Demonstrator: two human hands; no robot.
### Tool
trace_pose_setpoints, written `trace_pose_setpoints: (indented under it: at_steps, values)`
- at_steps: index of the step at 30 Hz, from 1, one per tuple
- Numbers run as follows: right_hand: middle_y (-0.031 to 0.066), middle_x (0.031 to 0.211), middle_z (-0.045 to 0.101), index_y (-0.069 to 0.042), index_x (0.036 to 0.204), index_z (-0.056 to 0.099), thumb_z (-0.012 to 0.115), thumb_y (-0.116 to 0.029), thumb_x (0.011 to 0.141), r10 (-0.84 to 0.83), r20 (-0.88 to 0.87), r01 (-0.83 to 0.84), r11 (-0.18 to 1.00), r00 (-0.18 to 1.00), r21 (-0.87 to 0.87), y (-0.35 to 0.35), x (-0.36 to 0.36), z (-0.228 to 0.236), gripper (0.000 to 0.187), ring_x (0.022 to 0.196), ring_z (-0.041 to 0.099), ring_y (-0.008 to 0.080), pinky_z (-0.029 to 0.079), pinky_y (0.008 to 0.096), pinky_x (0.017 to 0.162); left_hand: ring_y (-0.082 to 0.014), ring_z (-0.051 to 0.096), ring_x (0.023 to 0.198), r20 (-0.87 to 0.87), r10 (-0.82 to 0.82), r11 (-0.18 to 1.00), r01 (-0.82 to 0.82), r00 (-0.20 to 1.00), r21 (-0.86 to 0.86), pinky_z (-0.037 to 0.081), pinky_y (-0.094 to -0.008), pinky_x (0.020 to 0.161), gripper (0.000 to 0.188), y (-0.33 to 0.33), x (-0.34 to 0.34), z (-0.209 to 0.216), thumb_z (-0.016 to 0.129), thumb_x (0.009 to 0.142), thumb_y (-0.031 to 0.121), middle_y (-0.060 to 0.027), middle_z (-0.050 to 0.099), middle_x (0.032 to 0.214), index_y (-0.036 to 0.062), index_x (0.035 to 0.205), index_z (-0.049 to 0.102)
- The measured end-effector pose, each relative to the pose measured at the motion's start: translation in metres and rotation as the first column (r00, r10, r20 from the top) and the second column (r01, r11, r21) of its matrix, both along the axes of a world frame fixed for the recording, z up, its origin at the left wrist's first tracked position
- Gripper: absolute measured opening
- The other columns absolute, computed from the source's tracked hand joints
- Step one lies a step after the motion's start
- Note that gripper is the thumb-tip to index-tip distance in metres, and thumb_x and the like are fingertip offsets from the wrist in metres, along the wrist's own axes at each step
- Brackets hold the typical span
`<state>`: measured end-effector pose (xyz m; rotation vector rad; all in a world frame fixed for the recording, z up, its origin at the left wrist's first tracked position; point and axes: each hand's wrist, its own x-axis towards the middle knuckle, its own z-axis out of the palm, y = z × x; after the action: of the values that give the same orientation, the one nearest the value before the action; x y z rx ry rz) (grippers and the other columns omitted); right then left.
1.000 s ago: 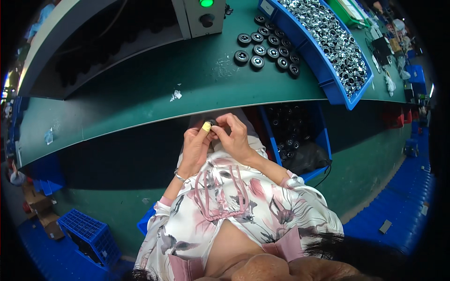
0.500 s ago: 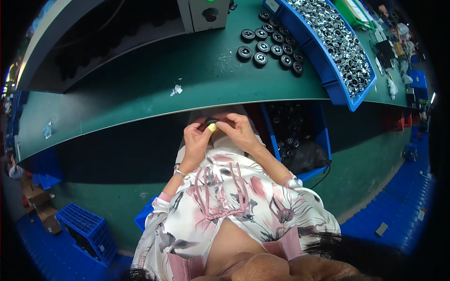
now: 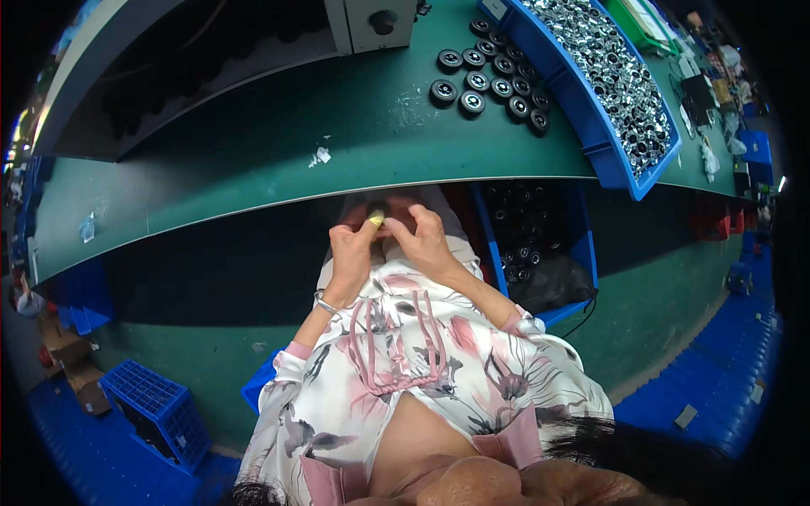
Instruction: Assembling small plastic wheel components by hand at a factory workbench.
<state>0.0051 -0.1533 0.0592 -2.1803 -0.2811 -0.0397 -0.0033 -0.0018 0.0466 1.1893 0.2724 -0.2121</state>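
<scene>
Above my lap, just below the bench edge, both hands come together on a small round black part (image 3: 379,206), mostly hidden by the fingers. My left hand (image 3: 350,249) is closed on it, with a yellow wrap (image 3: 376,218) on the thumb. From the other side, my right hand (image 3: 424,244) has its thumb and fingers bent around the same part. On the bench ahead lie several black wheels (image 3: 472,104) with silver centres. To their right stands a long blue tray (image 3: 601,160) filled with shiny metal pieces (image 3: 612,80).
The green bench (image 3: 253,181) runs across in front of me, with a grey machine (image 3: 371,25) at the left. Under its edge on my right is a blue bin (image 3: 582,253) of black parts. A blue crate (image 3: 156,405) sits on the floor at left.
Both hands have shifted slightly; the black part is now more hidden behind the fingers. The green light on the machine is no longer seen.
</scene>
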Motion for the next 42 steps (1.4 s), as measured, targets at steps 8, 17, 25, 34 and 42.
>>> trace_pose_setpoints:
  at_steps: [8, 17, 25, 34, 42]
  values:
    - [0.0099, 0.09, 0.071, 0.003, 0.102, 0.069, 0.068, -0.008, 0.086, -0.053, -0.229, 0.103, 0.971, 0.972, 0.214, -0.014, 0.006, -0.002, 0.019, 0.08, 0.066, 0.0149, 0.05, 0.0276, 0.073, -0.0112, 0.066, 0.078, -0.023, -0.146, 0.876, 0.14, 0.989, 0.461, 0.053, -0.0221, 0.07, 0.017, 0.004, 0.003, 0.015, 0.064, 0.091, 0.005, -0.0049, 0.07, 0.086, -0.0082, 0.1, 0.069]
    - [0.007, 0.096, 0.07, 0.006, 0.109, 0.064, 0.069, -0.003, 0.088, 0.259, -0.448, 0.207, 0.622, 0.856, 0.755, -0.023, 0.002, 0.001, 0.023, 0.09, 0.068, 0.0143, 0.054, 0.0263, 0.078, -0.0126, 0.067, 0.085, 0.041, -0.189, 0.967, 0.179, 0.981, 0.182, 0.054, -0.0241, 0.074, 0.02, -0.001, 0.009, 0.022, 0.064, 0.092, 0.005, -0.0084, 0.069, 0.096, -0.0093, 0.106, 0.065]
    - [0.0083, 0.096, 0.069, 0.007, 0.108, 0.064, 0.07, -0.002, 0.086, 0.054, -0.444, 0.251, 0.761, 0.895, 0.598, -0.019, -0.006, 0.011, 0.025, 0.082, 0.066, 0.0112, 0.053, 0.0237, 0.074, -0.0149, 0.067, 0.087, 0.128, -0.199, 0.975, 0.184, 0.971, 0.122, 0.057, -0.026, 0.079, 0.02, -0.007, 0.007, 0.021, 0.06, 0.095, 0.003, -0.0117, 0.067, 0.102, -0.0098, 0.11, 0.06]
    - [0.0057, 0.087, 0.065, 0.005, 0.098, 0.064, 0.071, -0.002, 0.085, -0.129, -0.19, 0.192, 0.91, 0.973, 0.367, -0.012, -0.01, 0.007, 0.017, 0.077, 0.065, 0.0111, 0.05, 0.0246, 0.065, -0.014, 0.069, 0.071, 0.147, -0.111, 0.972, 0.076, 0.983, 0.223, 0.056, -0.0227, 0.062, 0.013, -0.011, 0.005, 0.009, 0.064, 0.091, 0.0, -0.0105, 0.07, 0.087, -0.0121, 0.095, 0.063]
    - [0.0036, 0.086, 0.069, 0.004, 0.096, 0.068, 0.068, -0.01, 0.09, -0.03, -0.278, 0.167, 0.859, 0.96, 0.484, -0.018, -0.005, -0.003, 0.016, 0.075, 0.059, 0.0068, 0.047, 0.0242, 0.065, -0.0128, 0.069, 0.073, -0.04, -0.16, 0.973, 0.164, 0.986, 0.162, 0.054, -0.0222, 0.064, 0.016, -0.001, 0.006, 0.017, 0.063, 0.094, 0.007, -0.0097, 0.07, 0.084, -0.0082, 0.096, 0.066]
